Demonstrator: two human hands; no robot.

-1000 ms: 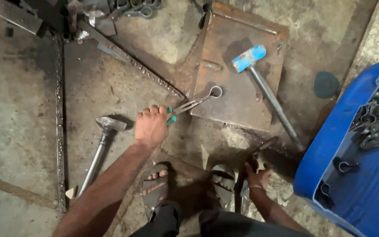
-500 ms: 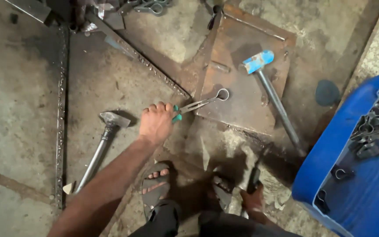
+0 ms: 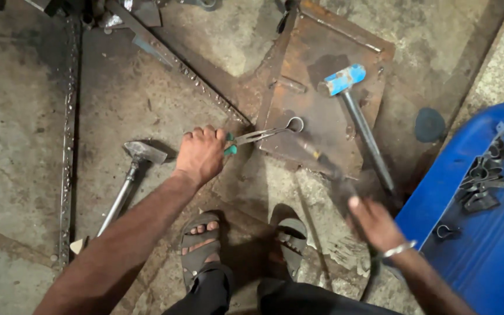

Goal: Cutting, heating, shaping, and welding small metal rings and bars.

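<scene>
Gripping green-handled pliers [image 3: 252,139] in closed left hand [image 3: 200,156], pinching 1 small stiff ring [image 3: 294,123] on rusty plate [image 3: 322,87]; right hand [image 3: 374,221] swinging blurred hammer [image 3: 328,169], likely heavy.

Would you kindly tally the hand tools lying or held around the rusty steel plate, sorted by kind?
Hammers: 2, blue-headed hammer on the plate, grey hammer on the floor
Pliers: 1, green-handled pliers in the left hand, gripping a metal ring
Blurred rod: 1, by the right hand
Total: 4

Green-handled pliers [image 3: 246,140]; blue-headed hammer [image 3: 345,81]; rusty brown plate [image 3: 328,52]; blue bin [image 3: 485,245].
</scene>
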